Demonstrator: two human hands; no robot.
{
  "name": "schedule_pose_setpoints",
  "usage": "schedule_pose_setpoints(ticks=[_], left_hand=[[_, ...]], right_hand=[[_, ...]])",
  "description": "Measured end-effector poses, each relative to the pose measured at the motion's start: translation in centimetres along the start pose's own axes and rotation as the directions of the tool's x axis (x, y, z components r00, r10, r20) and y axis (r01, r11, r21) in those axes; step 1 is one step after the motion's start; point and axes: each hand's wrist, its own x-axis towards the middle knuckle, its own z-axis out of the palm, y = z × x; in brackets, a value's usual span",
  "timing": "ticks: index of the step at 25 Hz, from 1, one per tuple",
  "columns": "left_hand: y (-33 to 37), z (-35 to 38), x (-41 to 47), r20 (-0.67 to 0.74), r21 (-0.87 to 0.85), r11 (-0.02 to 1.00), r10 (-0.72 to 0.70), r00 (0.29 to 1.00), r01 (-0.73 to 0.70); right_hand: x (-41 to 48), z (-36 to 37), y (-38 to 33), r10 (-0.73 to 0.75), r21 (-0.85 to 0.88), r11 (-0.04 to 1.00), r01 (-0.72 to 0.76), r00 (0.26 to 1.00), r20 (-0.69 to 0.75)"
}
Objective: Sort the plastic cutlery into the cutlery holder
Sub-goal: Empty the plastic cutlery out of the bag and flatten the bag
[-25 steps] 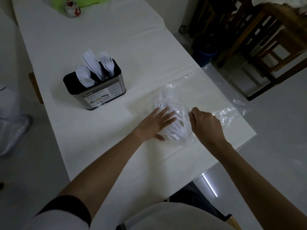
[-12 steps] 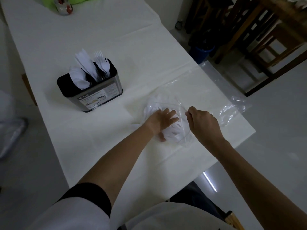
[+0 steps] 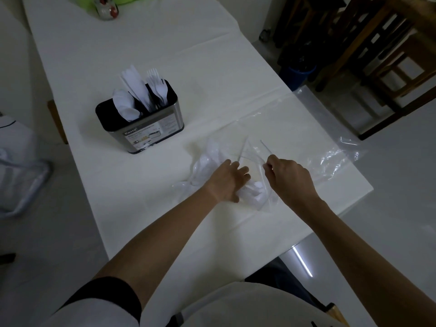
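Note:
A metal cutlery holder (image 3: 153, 131) with a black rim stands on the white table (image 3: 165, 55), holding white plastic spoons, knives and forks (image 3: 141, 90). In front of me lies a clear plastic bag (image 3: 253, 149) with white plastic cutlery (image 3: 206, 161) spilling from it to the left. My left hand (image 3: 227, 181) lies on the cutlery, its fingers curled into the pile at the bag's mouth. My right hand (image 3: 290, 177) pinches the bag's open edge and lifts it.
Another crumpled clear plastic sheet (image 3: 339, 154) lies at the table's right edge. A small jar (image 3: 107, 7) and something green stand at the far end. Dark wooden chairs (image 3: 377, 55) and a blue bin (image 3: 296, 75) are to the right of the table.
My left hand has slid left with the white cutlery, drawing it out of the bag. My right hand has lifted the bag's edge, opening its mouth wider.

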Motion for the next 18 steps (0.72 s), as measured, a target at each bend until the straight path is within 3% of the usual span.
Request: schedule_pose_setpoints(ticks=[12,15,18], left_hand=[[0.5,1.3,-7.5,-0.065,-0.016,0.965,-0.261,0.963,0.26],[0.4,2.2,-9.0,0.014,-0.052,0.929,-0.366,0.931,0.366],[0.3,3.0,-10.0,0.001,-0.073,0.9,-0.43,0.903,0.429]], right_hand=[[-0.7,0.8,-1.2,-0.123,-0.073,0.989,0.132,0.985,0.121],[-0.9,1.1,-1.3,-0.151,-0.075,0.984,0.163,0.978,0.141],[-0.8,1.3,-1.0,-0.165,-0.061,0.983,0.175,0.976,0.142]])
